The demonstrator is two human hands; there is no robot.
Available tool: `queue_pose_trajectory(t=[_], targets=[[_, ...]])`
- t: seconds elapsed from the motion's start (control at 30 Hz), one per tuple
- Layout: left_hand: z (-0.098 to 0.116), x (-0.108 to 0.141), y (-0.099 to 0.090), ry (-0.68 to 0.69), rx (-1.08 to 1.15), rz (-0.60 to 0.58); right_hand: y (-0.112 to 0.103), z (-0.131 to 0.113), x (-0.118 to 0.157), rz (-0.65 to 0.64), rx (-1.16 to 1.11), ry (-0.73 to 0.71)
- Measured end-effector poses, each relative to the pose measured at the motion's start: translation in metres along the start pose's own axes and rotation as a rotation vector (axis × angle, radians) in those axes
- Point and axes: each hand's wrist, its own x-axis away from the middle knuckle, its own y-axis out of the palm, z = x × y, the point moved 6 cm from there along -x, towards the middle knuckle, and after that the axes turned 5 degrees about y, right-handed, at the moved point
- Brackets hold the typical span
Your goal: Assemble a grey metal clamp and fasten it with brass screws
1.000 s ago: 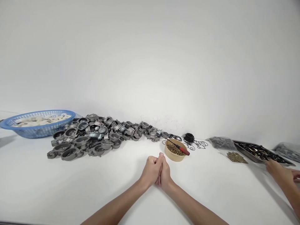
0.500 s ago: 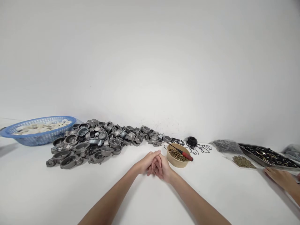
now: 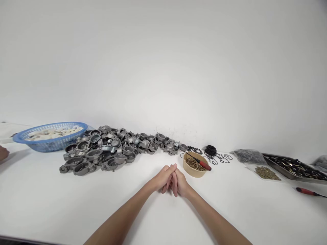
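Observation:
My left hand [image 3: 162, 177] and my right hand [image 3: 181, 182] are clasped together above the white table, thumbs touching and fingers interlaced. Both are closed, and no object shows in them. Just right of them stands a tan paper bowl [image 3: 194, 173] with small brass-coloured screws [image 3: 193, 164] in it. Across the bowl's rim lies a screwdriver [image 3: 204, 165] with a red and black handle. Left of my hands is a heap of grey cast-metal housings [image 3: 109, 148], round and hollow.
Black rubber rings [image 3: 211, 150] lie behind the bowl. At left is a blue basket [image 3: 51, 146] of white pieces, with another person's hand [image 3: 3, 153] nearby. Rightward are bagged grey parts [image 3: 249, 156], brass pieces [image 3: 267, 173], a metal tray [image 3: 278, 169] and another screwdriver [image 3: 306, 191].
The view has shifted slightly left. A co-worker's hand at the right has gone out of view, a red-handled screwdriver shows there, and a hand appears at the left edge. My hands stay clasped.

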Motion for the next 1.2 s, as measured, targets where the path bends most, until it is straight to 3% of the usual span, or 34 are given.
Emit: queue_pose_trajectory(t=[0.23,0.4,0.53,0.77,1.0,1.2], targets=[[0.002,0.0,0.004,-0.016,0.078,-0.035,0.003,-0.003,0.004,-0.001,0.0,0.023],[-0.003,0.003,0.009,-0.191,0.363,-0.291,0.015,-0.003,0.013,-0.232,-0.143,0.202],[-0.002,0.005,0.009,-0.19,0.512,-0.378,0.019,-0.009,0.019,-0.342,-0.298,0.232],[-0.011,0.001,0.008,-0.192,0.543,-0.315,0.016,-0.001,0.014,-0.383,-0.273,0.26],[0.011,0.016,0.018,-0.218,0.775,-0.42,0.019,0.006,0.027,-0.612,-0.328,0.393],[0.015,0.025,0.021,-0.272,0.821,-0.509,0.024,0.0,0.031,-0.505,-0.424,0.391]])
